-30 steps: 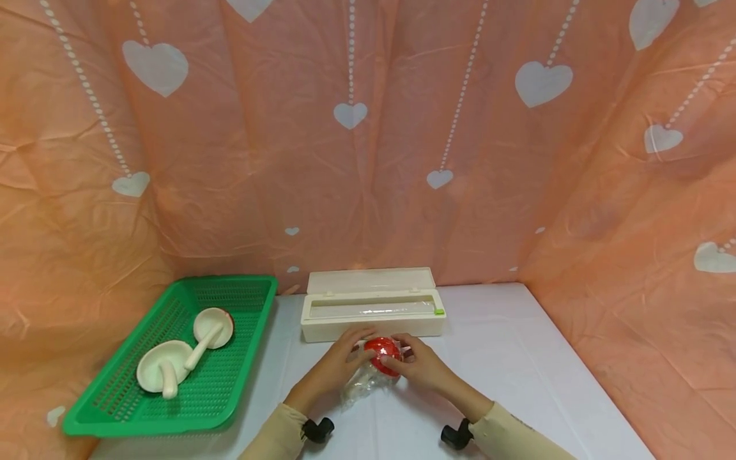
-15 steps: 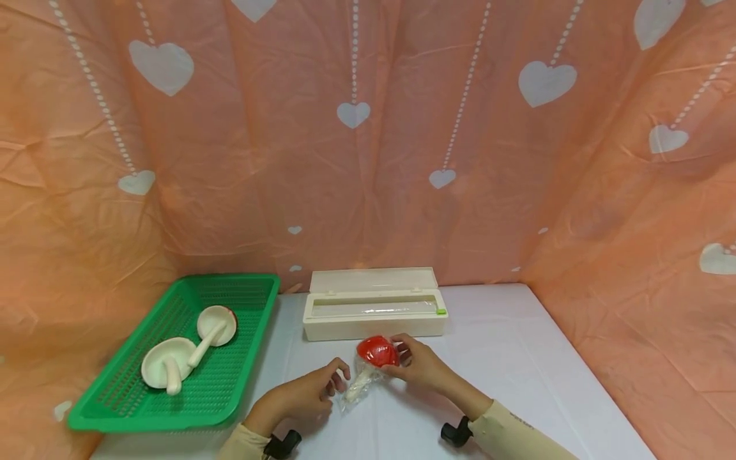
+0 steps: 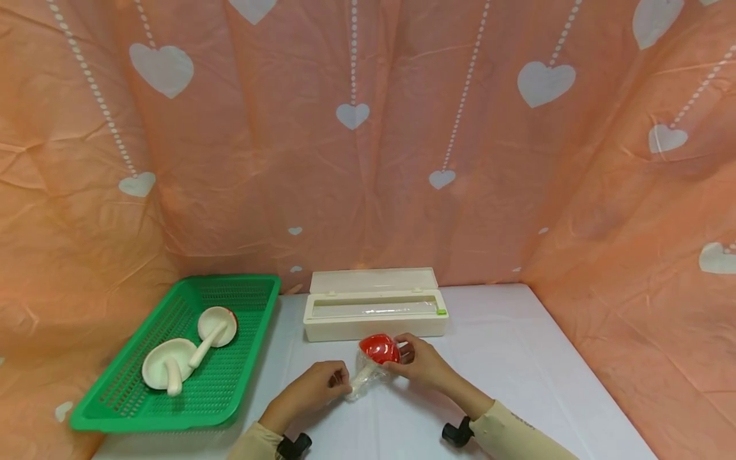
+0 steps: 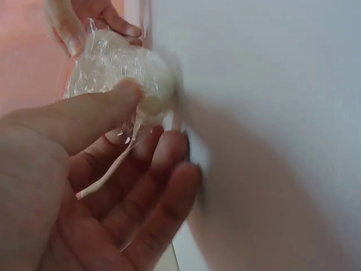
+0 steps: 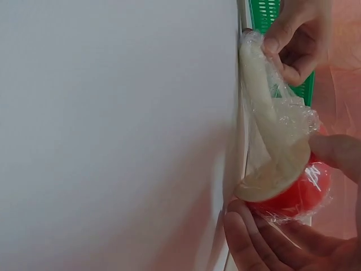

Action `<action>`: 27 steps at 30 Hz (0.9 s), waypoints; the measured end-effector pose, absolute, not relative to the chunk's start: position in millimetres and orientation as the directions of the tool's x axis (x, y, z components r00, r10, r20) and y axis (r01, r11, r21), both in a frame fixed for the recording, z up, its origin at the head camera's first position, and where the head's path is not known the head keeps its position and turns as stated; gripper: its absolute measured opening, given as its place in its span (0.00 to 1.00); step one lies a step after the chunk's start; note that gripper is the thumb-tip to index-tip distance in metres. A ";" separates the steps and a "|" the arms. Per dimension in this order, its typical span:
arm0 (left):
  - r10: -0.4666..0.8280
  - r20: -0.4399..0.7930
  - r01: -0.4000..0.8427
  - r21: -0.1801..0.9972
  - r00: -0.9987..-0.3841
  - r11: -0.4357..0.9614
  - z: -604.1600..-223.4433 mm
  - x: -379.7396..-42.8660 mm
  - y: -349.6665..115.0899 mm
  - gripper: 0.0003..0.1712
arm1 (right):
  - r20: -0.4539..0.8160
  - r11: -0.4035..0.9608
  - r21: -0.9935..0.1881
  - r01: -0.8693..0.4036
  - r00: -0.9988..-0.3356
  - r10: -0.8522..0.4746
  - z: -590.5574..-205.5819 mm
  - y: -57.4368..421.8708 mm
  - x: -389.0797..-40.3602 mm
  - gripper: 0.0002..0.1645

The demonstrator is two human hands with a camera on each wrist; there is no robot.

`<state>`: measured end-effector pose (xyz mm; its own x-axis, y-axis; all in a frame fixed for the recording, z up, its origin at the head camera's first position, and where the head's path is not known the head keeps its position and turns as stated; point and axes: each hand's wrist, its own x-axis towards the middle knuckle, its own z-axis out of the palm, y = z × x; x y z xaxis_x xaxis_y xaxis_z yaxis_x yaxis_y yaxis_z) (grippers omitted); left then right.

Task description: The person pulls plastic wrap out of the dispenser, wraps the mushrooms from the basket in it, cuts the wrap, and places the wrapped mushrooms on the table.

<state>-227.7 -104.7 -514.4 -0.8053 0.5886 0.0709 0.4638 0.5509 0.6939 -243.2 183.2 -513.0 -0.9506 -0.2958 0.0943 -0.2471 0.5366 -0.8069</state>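
A ladle (image 3: 379, 349) with a red-backed bowl and a cream handle is loosely covered in clear plastic wrap (image 5: 293, 116). My right hand (image 3: 424, 365) grips the bowl, thumb on one side and fingers on the other, as the right wrist view shows. At the handle end, my left hand (image 3: 315, 390) pinches the plastic wrap between thumb and fingers. In the left wrist view the thumb (image 4: 107, 110) lies over the crinkled film, and a loose fold of it hangs by the curled fingers. The bowl points away from me, toward the box.
Behind the hands stands a cream wrap dispenser box (image 3: 375, 329), its lid (image 3: 374, 279) raised and a roll of film inside. To the left, a green basket (image 3: 230, 409) holds two cream ladles (image 3: 168, 358). A white cloth covers the table (image 3: 506, 358); an orange curtain (image 3: 391, 211) surrounds it.
My left hand left the bowl, drew back left, then came in to the handle end and pinched the wrap there. The handle came into view; my right hand stayed on the bowl.
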 end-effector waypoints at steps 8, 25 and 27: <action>0.539 0.067 0.397 0.752 -0.840 0.526 -513.3 -230.2 -98.8 0.13 | 0.121 0.537 -0.798 -0.273 -0.946 -0.300 -510.3 185.7 -243.2 0.31; 0.632 -0.084 0.091 0.967 -0.771 0.239 -517.9 -238.4 -102.3 0.15 | 0.210 0.267 -0.903 -0.336 -0.888 -0.409 -503.5 199.5 -252.4 0.37; 0.621 -0.084 0.073 0.972 -0.779 0.223 -519.1 -237.6 -100.7 0.15 | 0.197 0.248 -0.915 -0.320 -0.888 -0.416 -505.2 200.0 -251.5 0.38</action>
